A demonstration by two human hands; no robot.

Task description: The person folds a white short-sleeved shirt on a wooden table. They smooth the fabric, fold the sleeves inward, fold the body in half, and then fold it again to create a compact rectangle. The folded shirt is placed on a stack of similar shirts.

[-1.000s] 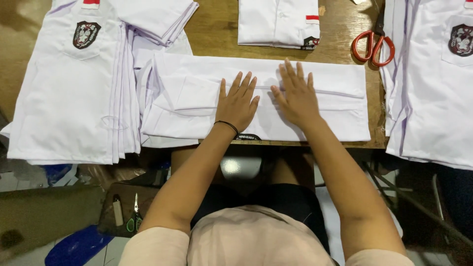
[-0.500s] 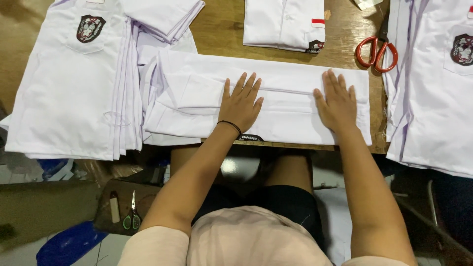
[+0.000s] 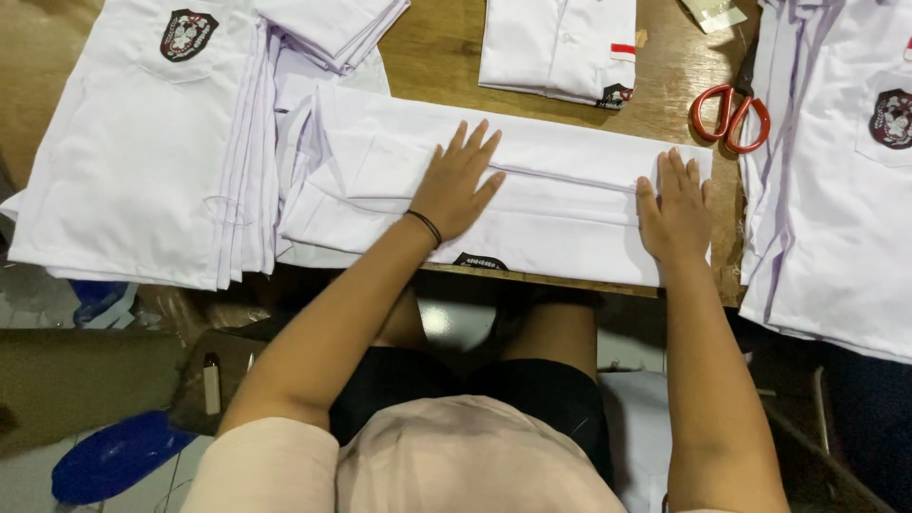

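A white shirt (image 3: 551, 204) lies folded into a long band across the wooden table (image 3: 442, 47), right in front of me. My left hand (image 3: 456, 182) presses flat on its middle, fingers spread, a thin black band on the wrist. My right hand (image 3: 676, 209) lies flat on the band's right end, fingers together and pointing away from me. Neither hand grips anything.
A stack of white shirts with a dark crest badge (image 3: 142, 142) fills the left side. Another stack with a badge (image 3: 841, 180) hangs over the right edge. A folded shirt (image 3: 560, 46) lies at the back, red-handled scissors (image 3: 730, 116) beside it.
My right hand has slid rightward along the folded shirt from beside the left hand to the band's right end. The left hand has stayed near the middle.
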